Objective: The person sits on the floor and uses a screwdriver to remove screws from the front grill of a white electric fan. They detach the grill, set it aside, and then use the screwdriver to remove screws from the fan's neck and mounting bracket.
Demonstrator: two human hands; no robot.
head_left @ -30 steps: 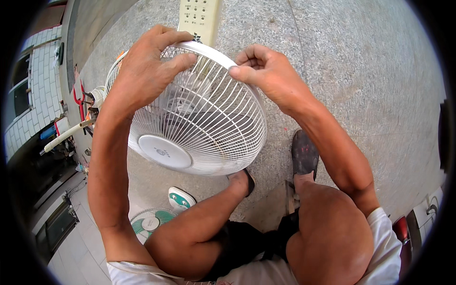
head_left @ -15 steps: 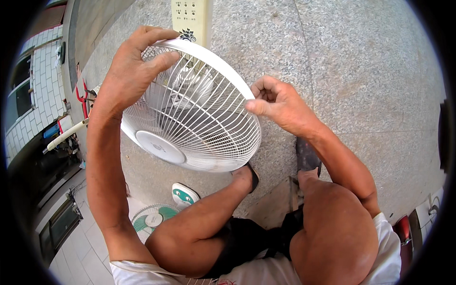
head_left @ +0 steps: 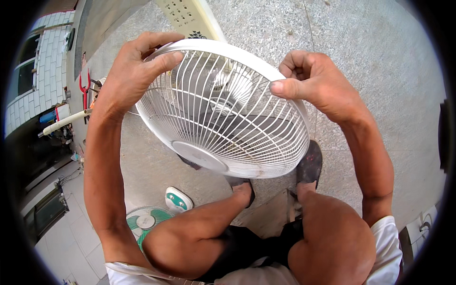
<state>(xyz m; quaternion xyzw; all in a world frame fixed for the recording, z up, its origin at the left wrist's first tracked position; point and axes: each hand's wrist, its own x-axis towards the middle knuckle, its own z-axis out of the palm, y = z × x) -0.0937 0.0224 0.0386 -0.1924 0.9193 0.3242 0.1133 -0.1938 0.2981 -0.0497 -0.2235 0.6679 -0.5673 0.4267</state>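
A white round wire fan guard [head_left: 239, 137] with a broad plastic rim and a round centre cap is tilted above my feet. My left hand [head_left: 137, 71] grips its upper left rim, thumb over the front. My right hand [head_left: 318, 83] holds the upper right rim with thumb pressed on it and fingers curled. Behind the guard is a cream panel [head_left: 190, 16] with buttons and a dark leaf pattern. Through the wires show pale fan parts, too obscured to make out fully.
A small green-bladed fan [head_left: 146, 222] and a white-and-green base [head_left: 178, 199] lie beside my left leg. A pale pipe [head_left: 66, 122], red tool [head_left: 85, 83] and clutter line the left side by a tiled wall. The speckled floor [head_left: 389, 57] spreads to the right.
The guard has swung to the right and tilted, with both my hands on it; my right hand has moved outward to the right. The cream panel behind now stands at a slant.
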